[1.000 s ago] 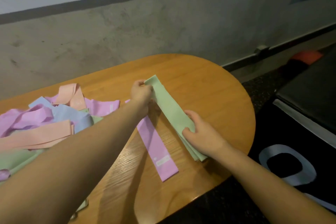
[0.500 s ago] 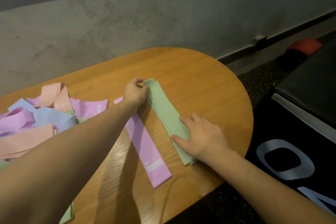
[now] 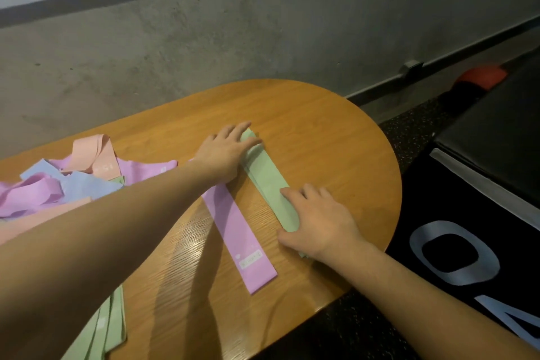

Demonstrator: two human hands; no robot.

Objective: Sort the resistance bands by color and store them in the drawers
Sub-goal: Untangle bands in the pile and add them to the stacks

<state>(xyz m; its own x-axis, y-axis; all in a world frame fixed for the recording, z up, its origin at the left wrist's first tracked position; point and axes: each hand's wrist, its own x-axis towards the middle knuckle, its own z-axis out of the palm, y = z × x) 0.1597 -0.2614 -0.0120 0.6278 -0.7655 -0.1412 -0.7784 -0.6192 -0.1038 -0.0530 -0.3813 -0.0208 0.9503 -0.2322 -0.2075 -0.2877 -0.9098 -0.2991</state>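
Observation:
A stack of green resistance bands [image 3: 267,181] lies flat on the wooden table [image 3: 321,131]. My left hand [image 3: 223,152] presses its far end with straight fingers. My right hand [image 3: 318,219] lies flat on its near end. Beside the stack lies a single pink-purple band [image 3: 236,231] with a white label. At the left sits a mixed heap of purple, blue and peach bands [image 3: 58,187]. More green bands [image 3: 102,333] hang at the table's near edge under my left arm. No drawers are in view.
The rounded table end stops just right of the green stack. A grey concrete wall [image 3: 204,38] runs behind. On the floor to the right are a black mat with white lettering [image 3: 455,254], a black padded block [image 3: 502,140] and an orange object [image 3: 482,76].
My left hand let go of the pinched far end of the green stack and now lies flat on it. My right hand flattened on the near end.

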